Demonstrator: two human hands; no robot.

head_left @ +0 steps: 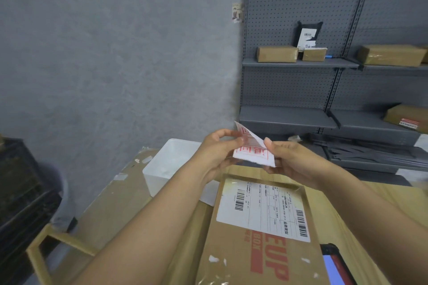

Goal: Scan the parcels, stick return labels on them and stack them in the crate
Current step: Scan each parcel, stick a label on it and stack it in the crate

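Observation:
A flat brown cardboard parcel (259, 238) lies on the table in front of me, with a white shipping label and barcodes on top and red print below. Above its far edge both hands hold a white return label (253, 150) printed in red. My left hand (220, 152) pinches its left side. My right hand (294, 162) grips its right side, and one layer of the sheet is lifted up at the top. A black crate (20, 183) stands at the far left, lower than the table.
A white plastic bin (171, 164) sits on the wooden table (111, 206) behind my left forearm. A handheld scanner with a lit screen (335, 264) lies at the parcel's right. Grey pegboard shelving (301, 62) at the back right carries several brown parcels.

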